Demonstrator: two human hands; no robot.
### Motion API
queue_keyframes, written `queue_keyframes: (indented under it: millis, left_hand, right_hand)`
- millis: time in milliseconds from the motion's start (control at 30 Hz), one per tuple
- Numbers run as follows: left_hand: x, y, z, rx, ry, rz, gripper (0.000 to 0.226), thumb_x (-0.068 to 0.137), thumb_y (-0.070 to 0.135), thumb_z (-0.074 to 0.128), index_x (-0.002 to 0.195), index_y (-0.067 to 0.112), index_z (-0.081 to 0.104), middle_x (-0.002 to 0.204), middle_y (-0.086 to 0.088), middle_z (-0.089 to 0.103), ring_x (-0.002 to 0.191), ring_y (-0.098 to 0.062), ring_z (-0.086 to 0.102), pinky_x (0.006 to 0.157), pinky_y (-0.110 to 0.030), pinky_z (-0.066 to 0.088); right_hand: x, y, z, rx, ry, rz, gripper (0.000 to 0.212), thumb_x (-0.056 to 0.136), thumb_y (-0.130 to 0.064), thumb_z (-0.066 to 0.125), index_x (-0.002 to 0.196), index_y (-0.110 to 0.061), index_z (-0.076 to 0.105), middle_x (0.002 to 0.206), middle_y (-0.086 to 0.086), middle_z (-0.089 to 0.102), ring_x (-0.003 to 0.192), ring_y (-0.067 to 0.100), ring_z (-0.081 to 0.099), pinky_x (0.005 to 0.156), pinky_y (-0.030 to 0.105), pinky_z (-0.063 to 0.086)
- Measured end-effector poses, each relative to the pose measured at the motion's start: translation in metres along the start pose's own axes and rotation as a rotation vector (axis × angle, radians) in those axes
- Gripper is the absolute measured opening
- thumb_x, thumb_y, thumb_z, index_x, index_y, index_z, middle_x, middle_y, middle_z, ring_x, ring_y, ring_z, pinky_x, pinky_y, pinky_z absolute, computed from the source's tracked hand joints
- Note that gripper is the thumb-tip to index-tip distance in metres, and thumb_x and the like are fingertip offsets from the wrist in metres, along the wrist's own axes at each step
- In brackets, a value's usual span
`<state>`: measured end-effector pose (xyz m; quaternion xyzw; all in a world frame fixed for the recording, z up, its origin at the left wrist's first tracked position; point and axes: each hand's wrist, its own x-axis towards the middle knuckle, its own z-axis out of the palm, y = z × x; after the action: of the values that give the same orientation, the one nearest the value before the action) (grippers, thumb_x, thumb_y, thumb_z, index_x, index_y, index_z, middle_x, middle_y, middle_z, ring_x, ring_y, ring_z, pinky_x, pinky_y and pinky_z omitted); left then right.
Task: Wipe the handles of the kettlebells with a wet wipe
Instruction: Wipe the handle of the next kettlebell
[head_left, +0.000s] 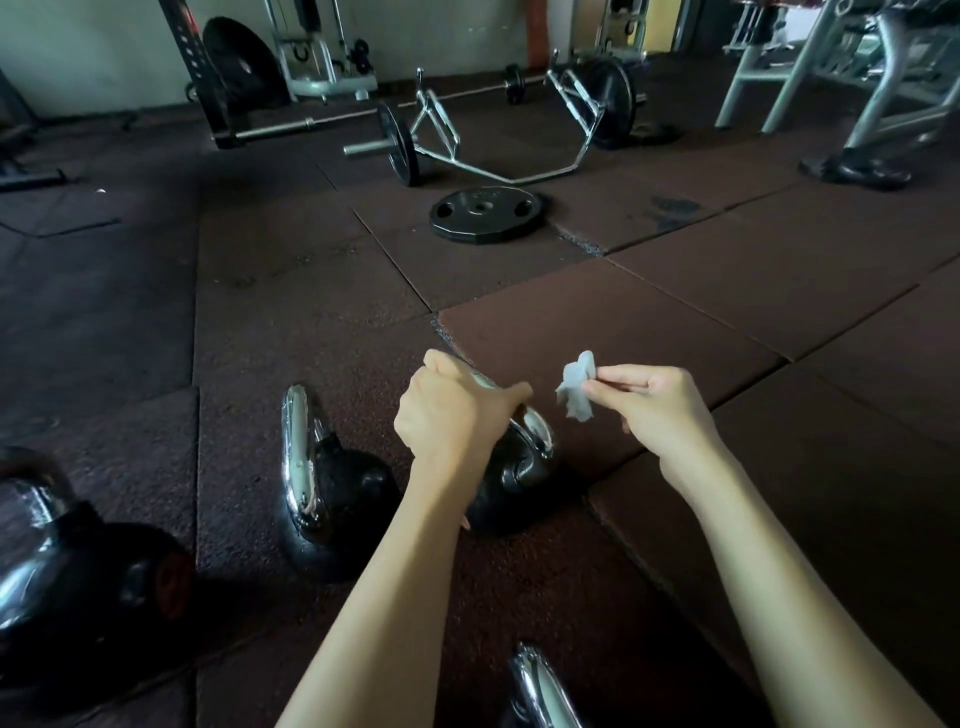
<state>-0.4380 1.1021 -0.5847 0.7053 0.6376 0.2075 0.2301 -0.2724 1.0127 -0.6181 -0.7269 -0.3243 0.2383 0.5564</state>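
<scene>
Clasping kettlebell handle (537, 428) with left grip (447, 410), right grip (660, 405) pinching crumpled wet wipe (575, 387)

Four kettlebells stand on the floor: the far-left kettlebell (78, 571), the middle kettlebell (337, 488), the held kettlebell (511, 488) and the bottom-edge kettlebell (540, 686), which is cut off by the frame. There are two grips, the left grip (447, 410) and the right grip (660, 405), and one wet wipe (576, 384). Farther back lie one hex bar (519, 176) and one long barbell (332, 118). Four large weight plates can be counted: the flat plate (485, 215), the near bar plate (399, 143), the far bar plate (610, 101) and the leaning plate (244, 62). Smaller plates at the back are too dim to count.
</scene>
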Motion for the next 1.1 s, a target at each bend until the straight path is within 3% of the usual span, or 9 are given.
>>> queue_keyframes:
  millis: [133,200,267,367,467,633,767,867,1100]
  left_hand:
    - [0.009,-0.013,-0.006,0.045,-0.042,-0.017,0.083,0.062,0.072,0.081,0.119,0.016,0.058,0.111,-0.002,0.068,0.103,-0.028,0.067,0.069,-0.032,0.047]
    - [0.015,-0.023,-0.014,0.063,-0.083,-0.011,0.080,0.049,0.076,0.079,0.106,0.021,0.066,0.097,0.000,0.073,0.089,-0.024,0.069,0.059,-0.030,0.048]
    - [0.021,-0.031,-0.024,0.043,-0.133,0.019,0.070,0.050,0.070,0.084,0.099,0.022,0.069,0.091,0.000,0.074,0.087,-0.023,0.071,0.063,-0.030,0.054]
    - [0.026,-0.044,-0.037,0.015,-0.186,0.051,0.083,0.061,0.058,0.091,0.130,0.023,0.063,0.107,0.003,0.073,0.096,-0.016,0.069,0.073,-0.028,0.052]
    - [0.028,-0.054,-0.043,-0.012,-0.217,0.063,0.095,0.056,0.062,0.092,0.136,0.026,0.056,0.109,0.009,0.069,0.095,-0.013,0.066,0.073,-0.029,0.055]
    - [0.030,-0.071,-0.052,-0.029,-0.250,0.044,0.056,0.058,0.052,0.095,0.097,0.040,0.056,0.104,0.008,0.070,0.089,-0.009,0.065,0.067,-0.027,0.050]
    - [0.033,-0.086,-0.062,-0.087,-0.304,0.017,0.096,0.048,0.052,0.098,0.133,0.026,0.060,0.109,0.004,0.073,0.094,-0.014,0.070,0.073,-0.030,0.053]
    - [0.036,-0.090,-0.068,-0.144,-0.331,0.009,0.127,0.021,0.065,0.095,0.135,0.022,0.061,0.108,0.001,0.076,0.096,-0.020,0.074,0.085,-0.039,0.059]
    - [0.040,-0.075,-0.064,-0.192,-0.401,0.066,0.145,0.011,0.069,0.093,0.142,0.020,0.057,0.105,-0.001,0.076,0.098,-0.019,0.074,0.095,-0.043,0.057]
  right_hand:
    - [0.002,0.014,0.002,0.013,-0.048,-0.007,0.026,0.083,-0.023,0.086,0.075,-0.044,0.073,0.070,-0.030,0.072,0.066,-0.017,0.064,0.071,0.020,0.046]
    - [0.002,0.022,0.005,0.017,-0.063,0.008,0.017,0.082,-0.025,0.087,0.086,-0.039,0.078,0.076,-0.026,0.074,0.070,-0.015,0.065,0.071,0.020,0.045]
    - [0.001,0.026,0.009,0.004,-0.079,0.012,0.020,0.082,-0.028,0.087,0.101,-0.031,0.081,0.088,-0.019,0.077,0.075,-0.010,0.067,0.071,0.020,0.044]
    - [-0.003,0.032,0.018,0.000,-0.100,0.009,0.024,0.082,-0.028,0.087,0.105,-0.028,0.081,0.092,-0.017,0.078,0.078,-0.008,0.068,0.071,0.019,0.044]
    - [-0.003,0.038,0.025,-0.010,-0.136,0.005,0.025,0.082,-0.030,0.086,0.107,-0.028,0.081,0.094,-0.016,0.079,0.079,-0.009,0.068,0.068,0.017,0.043]
    - [-0.003,0.039,0.036,-0.072,-0.205,-0.027,0.025,0.081,-0.035,0.086,0.104,-0.029,0.082,0.089,-0.013,0.079,0.075,-0.006,0.067,0.070,0.018,0.045]
    - [-0.008,0.032,0.045,-0.140,-0.383,-0.156,0.025,0.078,-0.047,0.082,0.098,-0.033,0.082,0.087,-0.011,0.079,0.082,0.001,0.072,0.076,0.030,0.051]
    - [-0.007,0.025,0.059,-0.230,-0.540,-0.254,0.018,0.085,-0.033,0.082,0.103,-0.030,0.082,0.096,-0.015,0.079,0.092,-0.005,0.071,0.083,0.020,0.051]
    - [0.005,0.000,0.089,-0.628,-0.733,-0.373,0.027,0.087,-0.032,0.081,0.114,-0.034,0.077,0.108,-0.011,0.078,0.099,0.002,0.069,0.090,0.026,0.055]
